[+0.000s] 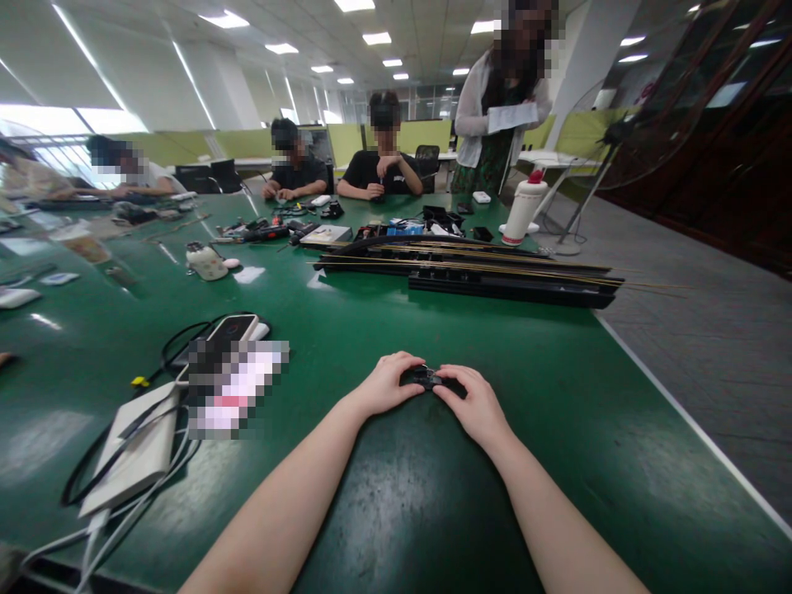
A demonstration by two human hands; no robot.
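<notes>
A small black part (426, 379) with a thin bit of metal on it is held between both hands, low over the green table (396, 495). My left hand (391, 384) grips its left end, thumb and fingertips pinched together. On the right end, my right hand (471, 399) pinches it with thumb and index finger. The part's finer details are too small to make out.
Long black rails (513, 276) with thin brass rods lie beyond my hands. To the left are a white power bank (139, 441), cables and a lit phone (241, 392). A white bottle (525, 210), tools and several people are farther back.
</notes>
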